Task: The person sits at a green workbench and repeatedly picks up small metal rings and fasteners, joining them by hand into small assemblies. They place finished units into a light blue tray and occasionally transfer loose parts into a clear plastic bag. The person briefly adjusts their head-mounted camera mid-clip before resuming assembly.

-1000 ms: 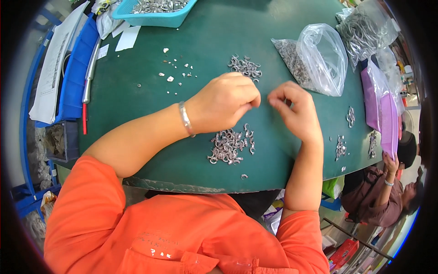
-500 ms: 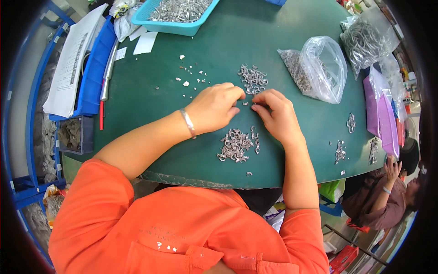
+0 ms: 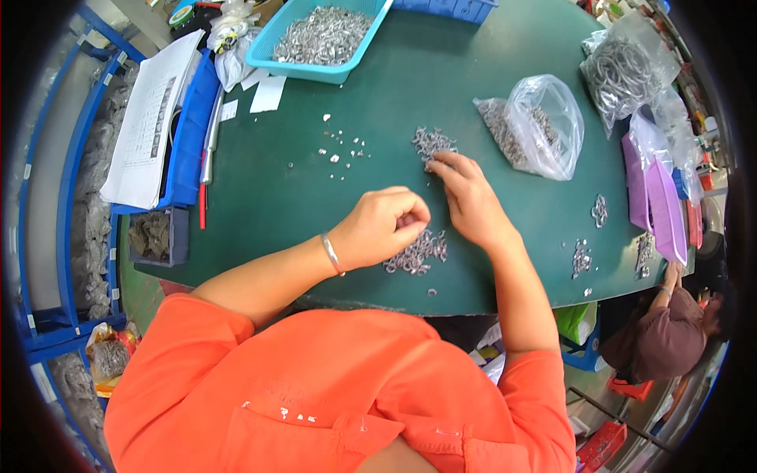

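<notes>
Two heaps of small curved metal pieces lie on the green table in front of me. My left hand [image 3: 383, 224], a silver bangle on its wrist, hovers at the near heap [image 3: 416, 254] and partly covers it. Its fingers are curled in against the thumb; whatever they hold, if anything, is too small to make out. My right hand [image 3: 473, 197] reaches to the far heap [image 3: 431, 141]. Its fingers stretch out with the tips touching the heap's near edge, and the thumb lies apart from them.
Beyond the heaps, a turquoise basket [image 3: 339, 72] holds many metal pieces. Right of them lies a clear bag [image 3: 544, 130] of small parts. White crumbs [image 3: 334, 158] dot the table's left. Purple trays [image 3: 658, 201] stand at the right edge, near another person [image 3: 666, 335]. A blue tray [image 3: 192, 134] carries papers.
My left hand has come back toward me, from between the heaps to the near one. My right fingers have left their pinch near it and spread to the far heap. The view has shifted slightly.
</notes>
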`<state>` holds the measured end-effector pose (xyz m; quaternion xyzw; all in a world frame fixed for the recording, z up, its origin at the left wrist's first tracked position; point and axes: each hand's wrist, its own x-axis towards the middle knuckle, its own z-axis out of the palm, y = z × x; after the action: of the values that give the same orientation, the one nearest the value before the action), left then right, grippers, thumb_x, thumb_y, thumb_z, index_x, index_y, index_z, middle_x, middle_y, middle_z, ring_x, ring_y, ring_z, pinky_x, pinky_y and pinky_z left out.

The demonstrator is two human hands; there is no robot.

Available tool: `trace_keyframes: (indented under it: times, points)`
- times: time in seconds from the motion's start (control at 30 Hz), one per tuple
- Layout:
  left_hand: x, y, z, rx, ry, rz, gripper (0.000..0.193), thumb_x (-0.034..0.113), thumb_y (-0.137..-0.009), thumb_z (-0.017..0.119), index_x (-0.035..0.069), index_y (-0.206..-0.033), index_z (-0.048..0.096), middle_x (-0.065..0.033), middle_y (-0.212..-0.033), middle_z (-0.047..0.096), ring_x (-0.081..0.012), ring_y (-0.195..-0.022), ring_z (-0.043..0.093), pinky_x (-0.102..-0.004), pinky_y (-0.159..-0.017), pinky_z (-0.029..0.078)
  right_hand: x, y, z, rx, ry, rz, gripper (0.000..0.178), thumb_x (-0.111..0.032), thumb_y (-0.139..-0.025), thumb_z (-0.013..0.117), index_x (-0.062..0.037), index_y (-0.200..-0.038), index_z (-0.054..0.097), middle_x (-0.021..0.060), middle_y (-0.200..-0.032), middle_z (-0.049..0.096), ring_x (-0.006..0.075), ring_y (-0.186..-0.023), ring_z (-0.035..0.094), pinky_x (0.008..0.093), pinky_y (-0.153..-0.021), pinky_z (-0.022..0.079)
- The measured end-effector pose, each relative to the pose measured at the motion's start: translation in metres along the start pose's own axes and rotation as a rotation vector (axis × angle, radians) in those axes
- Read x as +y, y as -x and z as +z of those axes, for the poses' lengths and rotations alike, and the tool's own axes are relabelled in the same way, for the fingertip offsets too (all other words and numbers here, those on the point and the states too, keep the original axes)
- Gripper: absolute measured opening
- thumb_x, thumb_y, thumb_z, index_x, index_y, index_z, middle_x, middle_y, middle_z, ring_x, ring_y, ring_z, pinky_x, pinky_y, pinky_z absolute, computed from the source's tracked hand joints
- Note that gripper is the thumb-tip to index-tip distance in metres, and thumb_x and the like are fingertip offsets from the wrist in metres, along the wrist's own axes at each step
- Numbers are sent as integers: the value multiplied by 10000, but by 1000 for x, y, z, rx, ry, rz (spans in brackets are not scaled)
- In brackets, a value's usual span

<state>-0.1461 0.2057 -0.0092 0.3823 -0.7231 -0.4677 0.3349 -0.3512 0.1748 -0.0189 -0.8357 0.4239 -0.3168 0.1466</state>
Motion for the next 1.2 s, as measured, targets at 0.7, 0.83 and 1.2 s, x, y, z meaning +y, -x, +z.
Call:
trace_keyframes:
  times: [0.7, 0.83, 1.2]
  points:
    - [-10, -3, -23, -86, 947, -666, 147, 51, -894, 677, -19, -1016, 633, -124, -946, 688, -163, -804, 679, -303, -767, 574, -20, 52, 3, 265, 100, 331, 233, 45, -773, 646, -28, -993, 671, 112, -923, 632, 308, -833, 579, 399, -772, 461]
    - [-11, -5, -22, -85, 964, -686, 144, 48, -890, 682, -22, -1007, 635, -120, -939, 689, -165, -793, 679, -300, -755, 573, -31, 34, 10, 102, 164, 264, 217, -6, -783, 683, -56, -995, 685, 76, -956, 619, 286, -892, 570, 385, -784, 440]
    - [-51, -100, -170, 723, -771, 123, 133, 55, -849, 666, 48, -973, 715, -56, -909, 693, -169, -811, 654, -286, -745, 520, -28, 43, -3, 230, 14, 391, 135, 34, -773, 687, -27, -893, 674, 109, -874, 627, 298, -798, 581, 385, -719, 475]
